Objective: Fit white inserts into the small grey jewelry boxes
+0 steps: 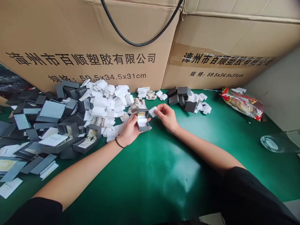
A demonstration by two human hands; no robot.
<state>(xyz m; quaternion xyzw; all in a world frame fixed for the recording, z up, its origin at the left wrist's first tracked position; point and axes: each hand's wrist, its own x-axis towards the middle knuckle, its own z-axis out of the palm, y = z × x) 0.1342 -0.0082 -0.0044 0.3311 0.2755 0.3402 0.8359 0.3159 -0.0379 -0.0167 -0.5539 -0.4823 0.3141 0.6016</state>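
Observation:
My left hand is closed around a small dark grey jewellery box that stands open, with a white lining inside and a gold patch in its lid. A black band sits on that wrist. My right hand pinches a small white insert just right of the box's lid. Both hands hover over the green table. A heap of white inserts lies right behind my left hand.
Grey boxes, lids and white cards pile up at the left. A smaller cluster of grey boxes sits behind my right hand. Two big cardboard cartons wall off the back. A red snack bag and a glass dish lie right.

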